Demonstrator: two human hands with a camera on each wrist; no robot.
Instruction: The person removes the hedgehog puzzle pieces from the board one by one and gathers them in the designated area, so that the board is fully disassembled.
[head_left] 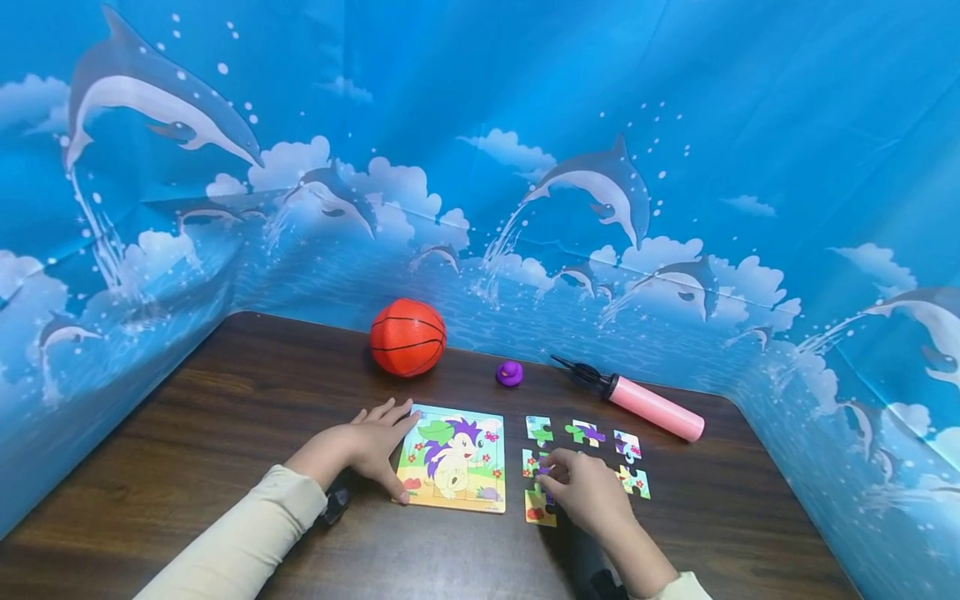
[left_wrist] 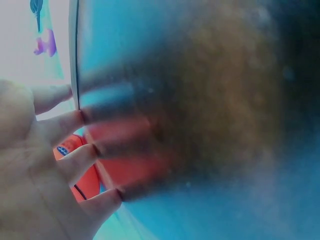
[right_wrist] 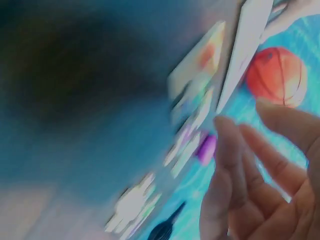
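On a dark wooden bench walled with dolphin-print sheeting, a person's left hand rests flat, its grip spread open with straight fingers, on the left edge of a hedgehog puzzle board. Just to the board's right, the right hand curls its grip around one purple-marked puzzle piece among the loose pieces lying in rows. Behind them sit an orange basketball, a small purple duck and a pink hand pump; both wrist views are too blurred to add detail.
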